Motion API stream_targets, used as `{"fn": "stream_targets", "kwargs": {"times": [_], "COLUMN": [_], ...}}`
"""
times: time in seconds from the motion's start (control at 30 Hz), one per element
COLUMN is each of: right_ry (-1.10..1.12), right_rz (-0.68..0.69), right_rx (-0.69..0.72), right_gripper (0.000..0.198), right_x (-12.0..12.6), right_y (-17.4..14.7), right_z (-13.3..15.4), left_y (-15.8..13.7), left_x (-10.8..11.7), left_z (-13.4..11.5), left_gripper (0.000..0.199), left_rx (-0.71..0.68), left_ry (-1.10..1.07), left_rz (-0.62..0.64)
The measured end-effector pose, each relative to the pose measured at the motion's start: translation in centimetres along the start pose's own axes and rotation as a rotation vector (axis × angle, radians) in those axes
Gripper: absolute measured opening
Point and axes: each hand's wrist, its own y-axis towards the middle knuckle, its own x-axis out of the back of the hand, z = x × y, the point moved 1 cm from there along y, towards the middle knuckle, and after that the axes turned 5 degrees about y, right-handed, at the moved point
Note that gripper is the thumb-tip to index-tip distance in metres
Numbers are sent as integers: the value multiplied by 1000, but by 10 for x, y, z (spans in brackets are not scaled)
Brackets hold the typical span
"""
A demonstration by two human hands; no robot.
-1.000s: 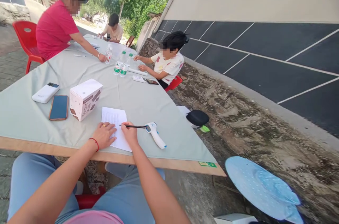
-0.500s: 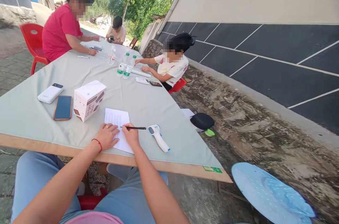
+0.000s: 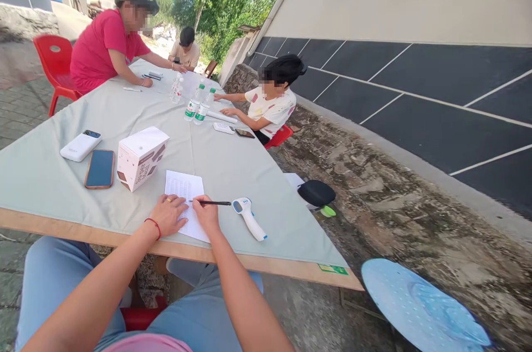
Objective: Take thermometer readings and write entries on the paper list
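On the grey-green tablecloth (image 3: 137, 212) in front of me lies a white sheet of paper (image 3: 183, 181) with faint rows of marks. My left hand (image 3: 168, 215) rests flat on the sheet's left side, fingers spread, a ring on one finger and a red cord at the wrist. A black pen (image 3: 216, 203) is pinched in my right hand (image 3: 205, 213), its tip on the paper close to my left fingertips. To the right of the pen lies a white infrared thermometer (image 3: 250, 220). Beyond my left hand stands a white carton (image 3: 142, 159) with brown print.
A phone (image 3: 100, 169) and a white power bank (image 3: 81, 145) lie at left. Several water bottles (image 3: 192, 108) stand mid-table. Other people sit around it: a person in red (image 3: 102, 47), one in a patterned shirt (image 3: 272, 102), one at the far end (image 3: 187, 52). A blue hat (image 3: 424, 305) is lower right.
The person in red has leaned forward and stretched an arm across the table. My hands, the pen and the paper stay almost in place; the view has shifted slightly.
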Motion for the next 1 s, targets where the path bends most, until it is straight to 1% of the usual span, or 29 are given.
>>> {"fn": "stream_targets", "kwargs": {"times": [0.87, 1.0], "right_ry": [-20, -20], "right_rz": [-29, -28], "right_rx": [-11, -7], "right_gripper": [20, 20], "right_x": [0, 1], "right_y": [0, 0], "right_z": [-2, -2], "left_y": [0, 0], "left_x": [3, 2], "left_z": [-1, -1], "left_gripper": [35, 35], "left_rx": [11, 7], "left_ry": [6, 7], "left_rz": [36, 27]}}
